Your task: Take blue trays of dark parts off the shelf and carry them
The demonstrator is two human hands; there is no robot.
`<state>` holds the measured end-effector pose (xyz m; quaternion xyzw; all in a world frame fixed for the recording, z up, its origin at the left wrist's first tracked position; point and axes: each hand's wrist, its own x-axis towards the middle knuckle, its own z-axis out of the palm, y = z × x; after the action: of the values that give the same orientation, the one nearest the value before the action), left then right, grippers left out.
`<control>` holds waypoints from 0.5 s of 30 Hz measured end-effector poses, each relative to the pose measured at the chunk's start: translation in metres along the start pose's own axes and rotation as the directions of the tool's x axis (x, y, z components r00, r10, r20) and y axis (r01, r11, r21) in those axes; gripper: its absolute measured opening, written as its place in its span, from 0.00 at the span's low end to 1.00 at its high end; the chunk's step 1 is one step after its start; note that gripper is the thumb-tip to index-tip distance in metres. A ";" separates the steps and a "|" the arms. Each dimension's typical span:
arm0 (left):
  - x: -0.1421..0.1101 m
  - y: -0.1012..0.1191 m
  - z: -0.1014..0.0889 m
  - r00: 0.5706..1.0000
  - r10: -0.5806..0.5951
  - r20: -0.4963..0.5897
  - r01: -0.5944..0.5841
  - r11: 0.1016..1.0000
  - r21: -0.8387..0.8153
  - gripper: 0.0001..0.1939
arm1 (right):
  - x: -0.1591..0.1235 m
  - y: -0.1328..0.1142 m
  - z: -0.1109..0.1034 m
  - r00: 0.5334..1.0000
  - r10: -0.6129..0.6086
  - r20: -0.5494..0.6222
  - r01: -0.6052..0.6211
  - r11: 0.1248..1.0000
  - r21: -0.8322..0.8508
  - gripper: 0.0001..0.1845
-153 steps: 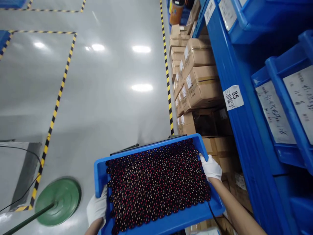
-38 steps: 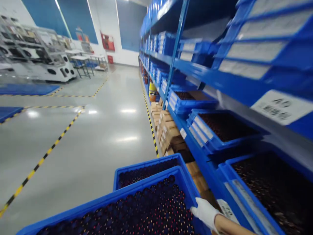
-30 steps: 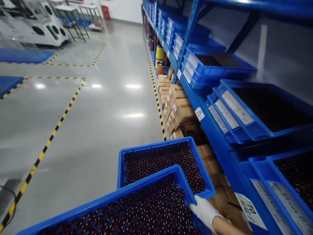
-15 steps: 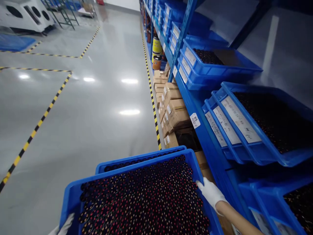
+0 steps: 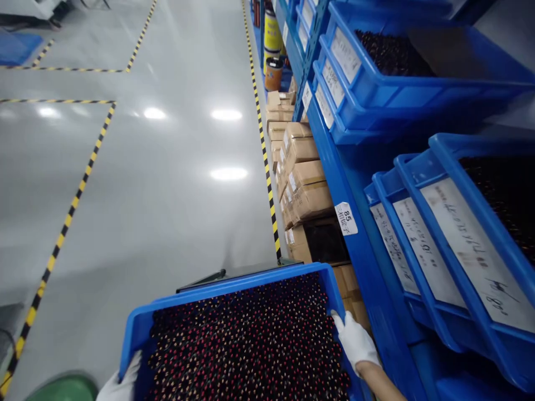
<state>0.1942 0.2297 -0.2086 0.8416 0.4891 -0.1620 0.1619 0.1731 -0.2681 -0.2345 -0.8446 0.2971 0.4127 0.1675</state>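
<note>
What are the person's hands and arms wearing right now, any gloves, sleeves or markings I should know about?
Both hands wear plain white fabric gloves. The right hand has its glove ending at the wrist, and the forearm behind it is bare, with no sleeve, watch or band visible. Only part of the left hand shows at the bottom edge; its glove looks the same, and its forearm is out of view. No markings or logos are visible on either glove.

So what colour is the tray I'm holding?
Blue: the tray held by both gloved hands, seen in the head view.
</note>
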 end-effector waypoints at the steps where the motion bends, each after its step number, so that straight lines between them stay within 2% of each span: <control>1: 0.000 -0.001 0.001 0.999 -0.007 0.041 0.006 1.000 0.027 0.16 | 0.000 0.001 0.001 1.000 -0.005 -0.003 0.005 1.000 0.013 0.21; 5: 0.002 -0.004 0.006 0.994 -0.057 0.098 0.047 0.994 0.099 0.16 | 0.008 0.001 0.005 1.000 -0.010 -0.018 0.011 0.996 0.085 0.22; 8: 0.007 -0.008 0.010 0.990 -0.073 0.121 0.061 0.993 0.101 0.20 | 0.018 -0.007 0.008 1.000 -0.002 -0.030 0.006 0.989 0.144 0.25; 12: 0.019 -0.008 0.011 0.990 -0.070 0.119 0.058 0.993 0.104 0.28 | 0.033 -0.028 0.002 0.999 -0.025 -0.046 0.033 0.983 0.180 0.25; 15: 0.033 0.003 0.007 0.992 -0.055 0.117 0.043 0.994 0.104 0.33 | 0.043 -0.053 -0.009 0.997 -0.047 -0.062 0.057 0.982 0.182 0.25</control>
<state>0.2114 0.2513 -0.2285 0.8252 0.4903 -0.2405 0.1441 0.2333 -0.2480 -0.2612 -0.8447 0.3163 0.3545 0.2466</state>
